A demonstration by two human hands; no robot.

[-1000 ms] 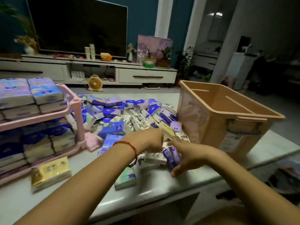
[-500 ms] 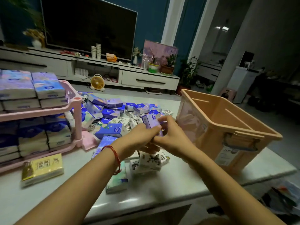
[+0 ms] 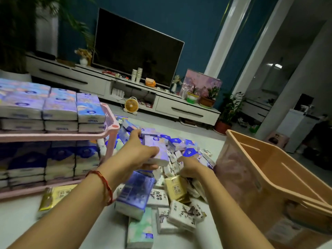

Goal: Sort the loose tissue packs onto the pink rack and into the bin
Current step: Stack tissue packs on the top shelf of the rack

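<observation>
My left hand (image 3: 139, 155) grips a large lilac tissue pack (image 3: 158, 151) above the heap of loose packs (image 3: 179, 177) in the middle of the table. My right hand (image 3: 191, 168) reaches into the heap among small white and purple packs; whether its fingers hold one is hidden. The pink rack (image 3: 109, 133) stands at the left, both shelves stacked with blue and lilac packs. The tan bin (image 3: 265, 177) stands at the right. A yellow pack (image 3: 53, 196) lies in front of the rack.
A pale green pack (image 3: 141, 230) and small white printed packs (image 3: 181, 214) lie near the table's front edge. Behind the table are a TV (image 3: 136, 45), a white cabinet (image 3: 179, 108) and a small yellow fan (image 3: 131, 105) on the floor.
The view swung left and closer. My hands parted: the left now lifts a large lilac pack toward the rack side, the right dropped into the heap.
</observation>
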